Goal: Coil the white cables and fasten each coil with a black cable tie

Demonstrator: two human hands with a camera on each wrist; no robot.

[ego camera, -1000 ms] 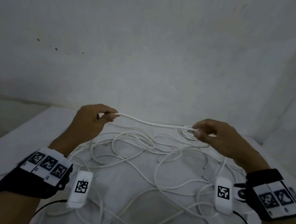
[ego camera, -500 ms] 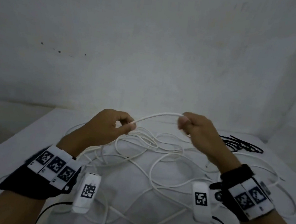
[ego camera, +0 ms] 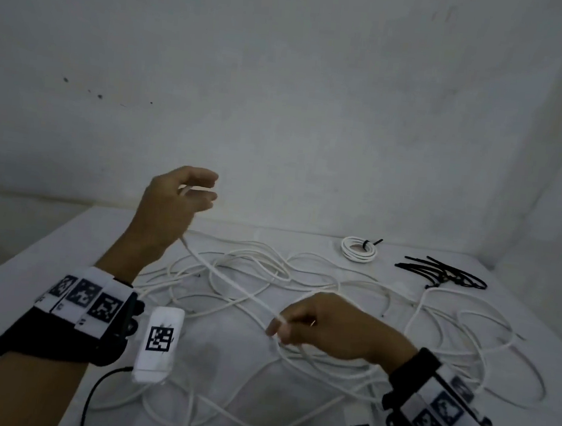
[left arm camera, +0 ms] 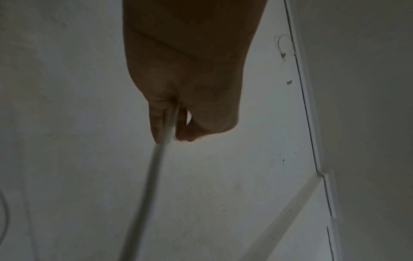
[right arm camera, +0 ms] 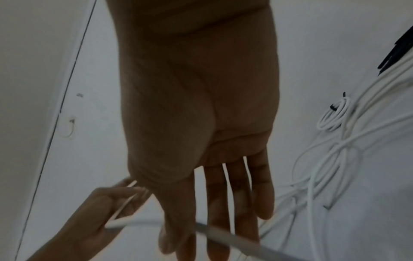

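A tangle of loose white cables (ego camera: pixel 301 276) lies across the white table (ego camera: pixel 19 277). My left hand (ego camera: pixel 206 190) is raised above the table's far left and grips one white cable (ego camera: pixel 231 283); in the left wrist view this cable (left arm camera: pixel 156 176) runs out between the curled fingers (left arm camera: pixel 156 123). That strand slants down to my right hand (ego camera: pixel 279 326), which pinches it low over the tangle. The right wrist view has the strand (right arm camera: pixel 234 238) crossing under the right fingers (right arm camera: pixel 216 229). One finished coil (ego camera: pixel 358 249) with a black tie lies at the back.
A loose heap of black cable ties (ego camera: pixel 442 274) lies at the back right, beside the finished coil. Walls close off the table behind and to the right. Cable loops (ego camera: pixel 499 354) spread toward the right edge. A black wire (ego camera: pixel 90 400) hangs from my left wrist band.
The hands were close together at mid height. My left hand has risen toward the wall, my right hand has dropped toward me, and the cable is stretched between them.
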